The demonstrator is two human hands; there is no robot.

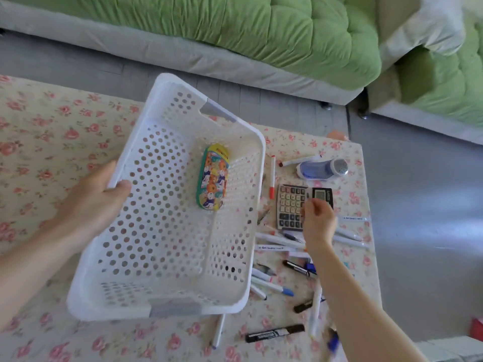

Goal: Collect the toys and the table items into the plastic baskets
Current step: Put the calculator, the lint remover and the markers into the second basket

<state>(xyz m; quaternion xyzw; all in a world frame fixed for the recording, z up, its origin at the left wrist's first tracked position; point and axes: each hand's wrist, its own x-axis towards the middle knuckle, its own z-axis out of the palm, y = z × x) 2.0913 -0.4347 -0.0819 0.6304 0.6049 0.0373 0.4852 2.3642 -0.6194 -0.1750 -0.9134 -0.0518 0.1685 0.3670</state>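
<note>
Only blurred labels on calculator (290,205), markers (274,333).

The left hand (91,207) holds the basket (156,163) by its left rim. Its thumb is hooked over the rim onto the inner side, and its fingers are hidden behind the outer wall. The bare left forearm reaches in from the basket's lower left, with the wrist nearly straight. The right hand (317,222) is just to the right of the basket, back upward, wrist bent slightly. Its fingers (309,206) curl downward with the tips on the calculator (288,205). Whether they grip it cannot be told. The bare right forearm stretches away to the basket's lower right.
</note>
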